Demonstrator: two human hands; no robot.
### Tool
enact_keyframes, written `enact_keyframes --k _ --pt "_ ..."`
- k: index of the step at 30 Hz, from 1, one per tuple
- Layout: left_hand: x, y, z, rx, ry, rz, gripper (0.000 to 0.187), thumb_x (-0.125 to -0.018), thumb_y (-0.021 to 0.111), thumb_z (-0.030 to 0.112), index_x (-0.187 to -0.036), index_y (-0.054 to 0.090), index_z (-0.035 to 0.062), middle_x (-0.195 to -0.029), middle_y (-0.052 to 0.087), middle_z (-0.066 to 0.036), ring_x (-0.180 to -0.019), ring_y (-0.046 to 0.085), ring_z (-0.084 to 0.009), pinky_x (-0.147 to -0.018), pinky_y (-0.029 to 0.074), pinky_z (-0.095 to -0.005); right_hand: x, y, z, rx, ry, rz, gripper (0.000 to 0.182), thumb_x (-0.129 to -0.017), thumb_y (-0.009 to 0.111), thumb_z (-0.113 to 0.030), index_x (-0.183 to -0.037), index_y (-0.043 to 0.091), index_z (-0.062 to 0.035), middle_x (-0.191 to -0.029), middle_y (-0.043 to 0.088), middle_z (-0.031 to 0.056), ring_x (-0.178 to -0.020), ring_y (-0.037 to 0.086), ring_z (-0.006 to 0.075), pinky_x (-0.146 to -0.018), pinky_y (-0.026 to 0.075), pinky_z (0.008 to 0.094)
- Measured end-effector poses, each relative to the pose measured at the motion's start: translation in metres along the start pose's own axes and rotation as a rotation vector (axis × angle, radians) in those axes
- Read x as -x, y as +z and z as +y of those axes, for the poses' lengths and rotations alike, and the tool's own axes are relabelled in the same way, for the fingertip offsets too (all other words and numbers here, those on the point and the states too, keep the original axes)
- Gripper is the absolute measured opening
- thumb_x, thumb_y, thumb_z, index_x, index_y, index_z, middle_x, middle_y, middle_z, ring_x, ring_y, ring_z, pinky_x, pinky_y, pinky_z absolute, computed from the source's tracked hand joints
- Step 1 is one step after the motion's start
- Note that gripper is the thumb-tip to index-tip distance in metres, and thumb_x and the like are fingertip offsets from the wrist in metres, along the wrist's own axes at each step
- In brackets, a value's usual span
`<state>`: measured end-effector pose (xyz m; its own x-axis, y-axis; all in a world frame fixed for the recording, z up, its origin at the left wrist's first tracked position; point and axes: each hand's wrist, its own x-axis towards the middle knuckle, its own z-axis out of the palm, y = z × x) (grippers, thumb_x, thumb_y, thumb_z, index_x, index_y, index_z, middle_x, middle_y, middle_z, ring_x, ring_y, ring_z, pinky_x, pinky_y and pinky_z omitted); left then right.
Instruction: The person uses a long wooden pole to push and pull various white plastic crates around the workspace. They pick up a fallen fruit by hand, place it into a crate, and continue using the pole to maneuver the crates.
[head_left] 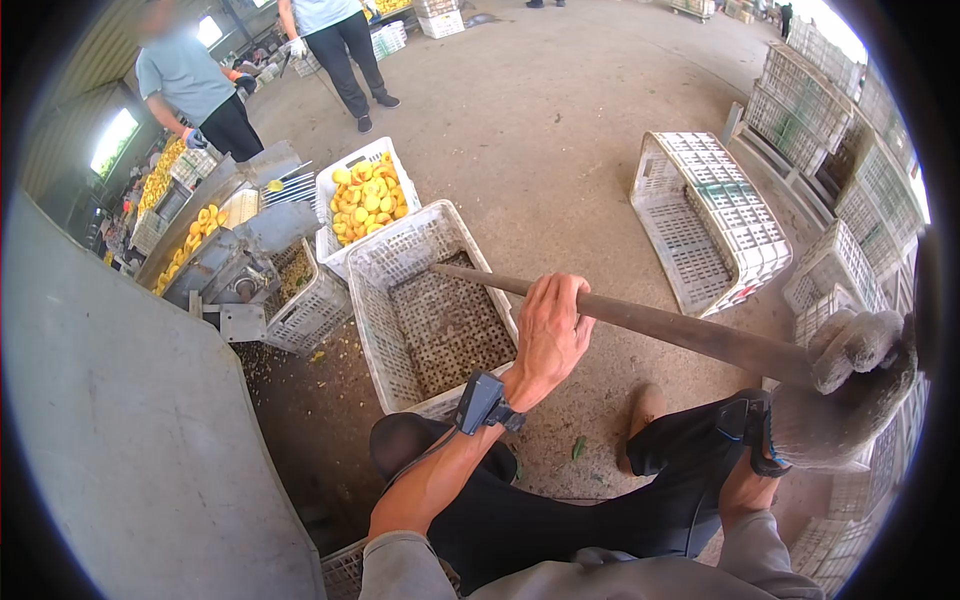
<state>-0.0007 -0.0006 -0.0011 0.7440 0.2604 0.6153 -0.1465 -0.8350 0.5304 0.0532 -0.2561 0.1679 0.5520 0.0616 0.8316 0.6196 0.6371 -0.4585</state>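
Note:
A long wooden pole (680, 338) runs slantwise across the view, thick end at the right. My left hand (553, 325), bare and with a dark device strapped at the wrist, is wrapped round its middle. Farther along, my right hand (850, 390) in a grey-white knitted glove grips the thick end. The thin end of the pole reaches over the rim of a white plastic crate (362, 325) in front of my knees. Dark residue covers that crate's slatted floor. Behind it stands a white crate (322, 190) full of halved yellow peaches (368, 200).
A metal machine (240, 245) carrying yellow fruit stands at the left, a crate of scraps (310, 310) under its outlet. A large grey metal panel (120, 400) fills the near left. One crate (715, 190) lies tipped at the right, before stacked crates (800, 95). Two people stand beyond the machine.

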Motion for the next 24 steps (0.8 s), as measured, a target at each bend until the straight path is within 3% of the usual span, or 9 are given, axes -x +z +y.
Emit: enact_keyframes --k 4,18,24 --pt "-0.001 -0.001 0.002 0.007 0.012 0.035 0.037 -0.079 0.080 -0.004 -0.108 0.058 0.0034 -0.101 0.065 -0.018 -0.096 0.065 -0.0420 -0.082 0.051 -0.0487 0.004 -0.002 -0.001 0.016 0.020 0.045 0.024 -0.115 0.047 -0.024 -0.126 0.055 -0.0046 -0.091 0.058 0.0068 -0.060 0.053 0.0145 -0.060 0.051 0.0292" --pt "-0.002 -0.003 0.003 0.010 0.011 0.033 0.037 -0.079 0.080 -0.004 -0.108 0.058 0.0034 -0.100 0.065 -0.018 -0.095 0.065 -0.0415 -0.081 0.051 -0.0483 0.008 -0.007 -0.001 0.049 0.032 0.076 0.026 -0.115 0.048 -0.028 -0.126 0.055 -0.0061 -0.091 0.057 0.0056 -0.065 0.052 0.0151 -0.061 0.048 0.0289" --pt "-0.002 -0.003 0.003 0.008 0.011 0.035 0.038 -0.078 0.080 -0.004 -0.108 0.058 0.0036 -0.100 0.065 -0.018 -0.095 0.065 -0.0414 -0.081 0.051 -0.0484 0.012 -0.005 -0.004 0.024 0.083 0.128 0.027 -0.115 0.044 -0.028 -0.126 0.054 -0.0058 -0.091 0.055 0.0061 -0.073 0.056 0.0175 -0.062 0.050 0.0294"
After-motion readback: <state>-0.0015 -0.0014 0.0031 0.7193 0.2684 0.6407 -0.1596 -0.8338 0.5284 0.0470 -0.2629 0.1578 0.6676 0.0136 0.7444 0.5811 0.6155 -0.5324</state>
